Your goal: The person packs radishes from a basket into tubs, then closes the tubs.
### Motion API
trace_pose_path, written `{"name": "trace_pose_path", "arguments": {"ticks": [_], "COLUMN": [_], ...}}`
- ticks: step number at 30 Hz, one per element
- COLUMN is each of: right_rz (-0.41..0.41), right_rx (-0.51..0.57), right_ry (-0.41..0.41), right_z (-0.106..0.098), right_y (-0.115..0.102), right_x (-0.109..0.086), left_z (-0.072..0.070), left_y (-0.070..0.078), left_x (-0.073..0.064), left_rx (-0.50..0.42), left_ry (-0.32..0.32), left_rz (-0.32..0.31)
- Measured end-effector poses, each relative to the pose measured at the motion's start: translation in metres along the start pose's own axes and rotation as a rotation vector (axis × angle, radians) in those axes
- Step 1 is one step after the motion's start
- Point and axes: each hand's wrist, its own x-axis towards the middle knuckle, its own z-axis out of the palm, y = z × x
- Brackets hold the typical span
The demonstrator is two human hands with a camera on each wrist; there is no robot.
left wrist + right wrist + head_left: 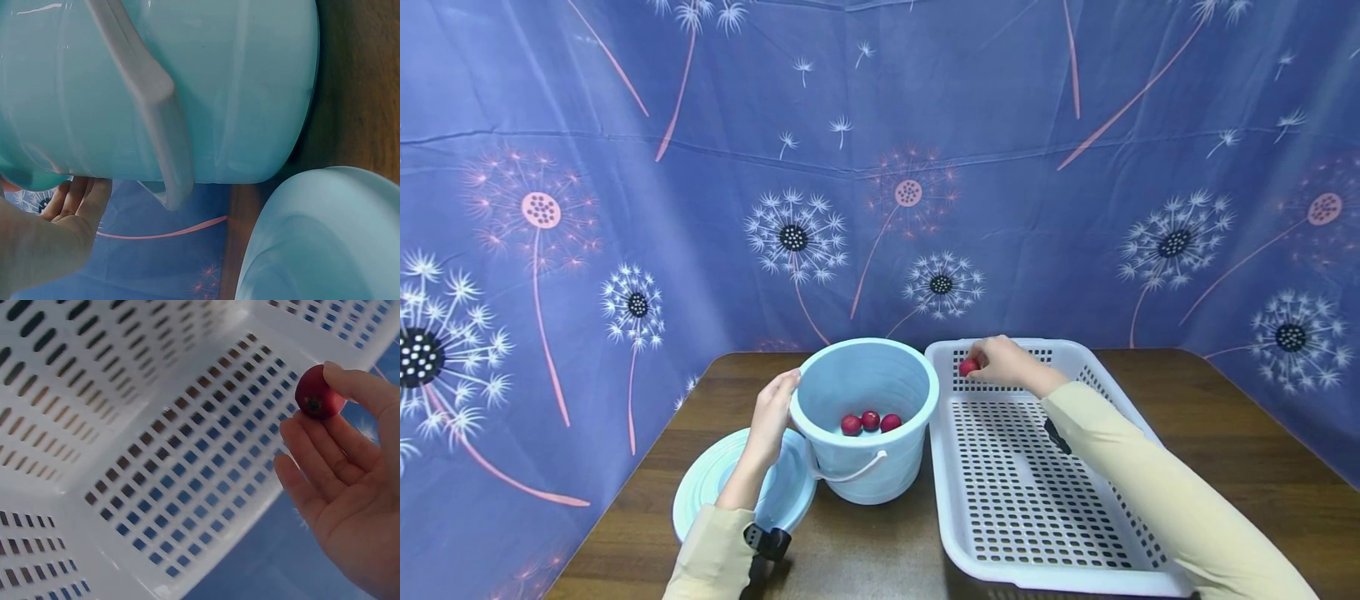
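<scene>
My right hand point(1009, 363) pinches a small round red fruit point(319, 392) between thumb and fingertips. A dark spot marks one end of the fruit. That hand is over the far end of a white perforated basket point(950, 483). On the left, my left hand point(769, 417) grips the rim of a light blue bucket point(868, 467). The left wrist view shows its fingers against the bucket's outer side. Several similar red fruits point(871, 421) lie at the bottom of the bucket, grouped together. The bucket's pale handle point(153, 94) hangs down its front.
A light blue round lid point(696, 492) lies on the brown wooden table point(857, 550), left of the bucket and partly under my left forearm. Basket and bucket stand close side by side. Behind the table hangs a blue cloth point(1022, 250) with dandelion prints.
</scene>
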Motion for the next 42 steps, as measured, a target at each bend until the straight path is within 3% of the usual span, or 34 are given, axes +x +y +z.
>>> {"name": "trace_pose_path", "arguments": {"ticks": [5,23,42], "right_rz": [-0.046,-0.175,-0.272], "right_rx": [0.004,0.005,0.033], "right_ry": [0.060,0.130,0.170], "right_z": [-0.010,-0.030,-0.015], "right_y": [-0.009,-0.065,-0.108], "right_x": [0.004,0.016,0.031], "left_z": [-0.001,-0.004,0.001], "left_y": [0.000,0.000,0.001], "left_x": [0.000,-0.001,0.001], "left_rx": [0.005,0.000,-0.017], "left_ry": [0.005,-0.002,0.010], "left_rz": [-0.008,-0.009,0.000]}}
